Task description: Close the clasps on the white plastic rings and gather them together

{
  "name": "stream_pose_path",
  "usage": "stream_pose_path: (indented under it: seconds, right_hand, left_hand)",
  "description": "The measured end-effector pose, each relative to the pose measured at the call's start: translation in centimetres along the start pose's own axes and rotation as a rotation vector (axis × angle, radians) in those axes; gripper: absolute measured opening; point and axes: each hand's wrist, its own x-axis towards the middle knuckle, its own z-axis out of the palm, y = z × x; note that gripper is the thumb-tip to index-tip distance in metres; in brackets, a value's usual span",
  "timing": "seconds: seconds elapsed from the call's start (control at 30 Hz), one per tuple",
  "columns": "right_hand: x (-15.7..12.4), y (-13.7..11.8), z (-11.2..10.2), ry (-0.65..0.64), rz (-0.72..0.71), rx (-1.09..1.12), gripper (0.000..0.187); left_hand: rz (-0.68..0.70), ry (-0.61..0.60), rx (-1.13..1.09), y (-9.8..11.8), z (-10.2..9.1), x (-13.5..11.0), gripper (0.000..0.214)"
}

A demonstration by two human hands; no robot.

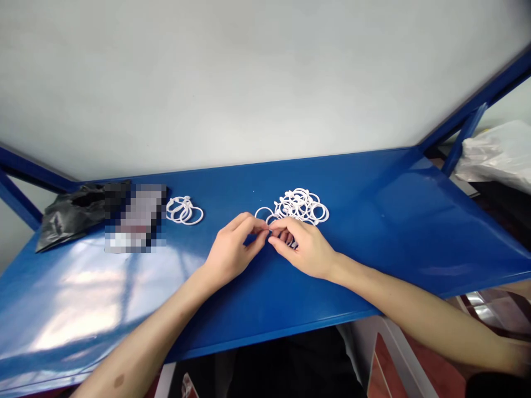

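Observation:
My left hand (234, 246) and my right hand (309, 246) meet above the middle of the blue table, thumbs and index fingers pinched nearly tip to tip. A thin white ring (263, 209) loops up from behind the fingertips, which close on its lower part; that part is mostly hidden. Just behind my right hand lies a heap of white rings (301, 203), each seeming to carry a small white knob. Farther left, a smaller group of the same rings (185, 211) rests on the table, apart from both hands.
A black plastic bag (74, 213) and a pixelated flat object (139, 215) lie on the left of the blue table (373, 221). Behind it rises a pale wall (249, 83). Blue frame bars stand at both sides, and a white plastic bag (498, 152) sits beyond the right one.

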Motion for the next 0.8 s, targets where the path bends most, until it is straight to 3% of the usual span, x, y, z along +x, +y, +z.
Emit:
stream_pose_path:
  seconds: [0.17,0.33,0.47,0.57,0.67,0.8]
  right_hand:
    - [0.5,0.4,-0.5,0.026,-0.095,-0.127,0.008]
    - [0.8,0.8,-1.0,0.083,-0.123,-0.177,0.011]
    - [0.9,1.0,-1.1,0.087,-0.124,-0.203,0.013]
    - [0.9,1.0,-1.2,0.097,-0.143,-0.199,0.013]
    - [0.9,1.0,-1.2,0.101,-0.145,-0.196,0.011]
    - [0.9,0.8,-1.3,0.075,-0.213,-0.231,0.021]
  left_hand:
    - [0.024,-0.026,0.139,-0.6,0.5,-0.1,0.007]
    - [0.103,-0.094,0.430,-2.3,0.6,-0.2,0.027]
    - [0.087,-0.130,0.490,-3.1,0.3,-0.1,0.012]
    - [0.072,-0.056,0.399,-2.7,-0.1,0.3,0.011]
    - [0.036,0.027,0.160,-1.4,-0.3,0.5,0.012]
    - [-0.270,-0.007,-0.408,0.4,-0.2,0.2,0.017]
